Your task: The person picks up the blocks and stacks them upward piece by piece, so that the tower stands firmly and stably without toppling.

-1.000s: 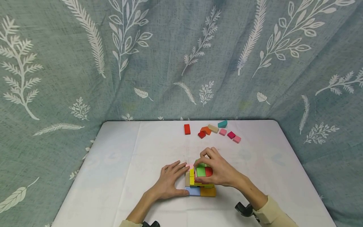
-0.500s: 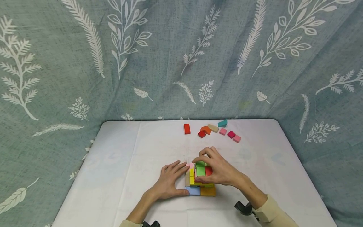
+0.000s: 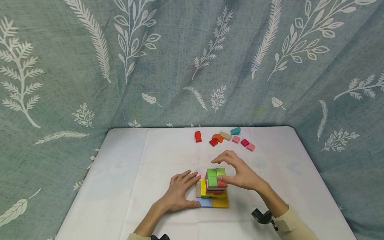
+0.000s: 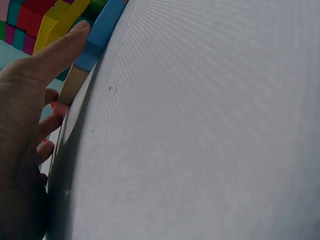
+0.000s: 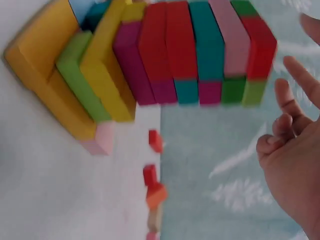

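A tall tower of coloured building blocks (image 3: 212, 182) stands on a wider stepped base. Its top layer shows several green blocks and one red block (image 5: 261, 47). At the base's left side, my left hand (image 3: 180, 191) lies with fingers spread; its thumb reaches a light blue block (image 4: 100, 42) and its fingertips a pink block (image 4: 61, 108). My right hand (image 3: 240, 171) is raised beside the tower's top, fingers parted from the thumb, holding nothing. In the head view its thumb overlaps the red top block; the right wrist view shows a gap between fingers and tower.
Loose blocks lie toward the table's far edge: a red block (image 3: 198, 136), an orange one (image 3: 217, 137), a tan one (image 3: 225, 135), a teal one (image 3: 235, 131) and several pink and red ones. A patterned curtain (image 3: 174, 66) hangs behind the white-covered table (image 3: 120, 186).
My right hand has let go of the tower's top blocks, spread its fingers and drawn back to the right, uncovering the top layer. The left hand stays in place.
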Motion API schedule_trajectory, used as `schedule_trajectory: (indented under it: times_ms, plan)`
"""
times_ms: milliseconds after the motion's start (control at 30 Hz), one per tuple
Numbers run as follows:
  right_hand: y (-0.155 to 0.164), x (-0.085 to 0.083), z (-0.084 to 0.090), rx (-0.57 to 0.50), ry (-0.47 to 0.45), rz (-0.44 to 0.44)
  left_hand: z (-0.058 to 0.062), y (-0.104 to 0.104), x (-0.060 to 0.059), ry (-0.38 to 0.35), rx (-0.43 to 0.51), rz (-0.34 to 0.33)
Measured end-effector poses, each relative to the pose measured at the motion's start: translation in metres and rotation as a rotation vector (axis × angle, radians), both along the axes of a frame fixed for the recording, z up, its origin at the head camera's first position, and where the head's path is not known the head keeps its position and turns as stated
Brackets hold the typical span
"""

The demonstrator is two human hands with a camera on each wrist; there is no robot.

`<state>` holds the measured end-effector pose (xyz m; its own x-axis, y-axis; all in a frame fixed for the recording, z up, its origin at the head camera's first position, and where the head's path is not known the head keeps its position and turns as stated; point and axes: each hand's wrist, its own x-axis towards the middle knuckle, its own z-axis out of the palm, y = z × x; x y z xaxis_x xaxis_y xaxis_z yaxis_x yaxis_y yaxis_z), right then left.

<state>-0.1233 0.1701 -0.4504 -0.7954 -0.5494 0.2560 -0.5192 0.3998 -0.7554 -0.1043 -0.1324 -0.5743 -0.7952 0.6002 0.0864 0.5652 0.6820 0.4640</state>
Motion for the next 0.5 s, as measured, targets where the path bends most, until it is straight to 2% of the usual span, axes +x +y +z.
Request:
schedule_trajectory:
  times_ms: [167,300,500]
  plan:
    - [0.028,-0.027,-0.016,-0.141,-0.104,-0.138,0.001,0.000,0.000,0.002,0.001,0.001]
    - [0.055,-0.051,-0.040,-0.177,-0.184,-0.269,0.002,0.000,0.001,-0.011,-0.001,0.002]
    - [0.091,-0.077,-0.075,0.016,-0.158,-0.495,0.002,-0.001,0.001,-0.016,-0.007,-0.002]
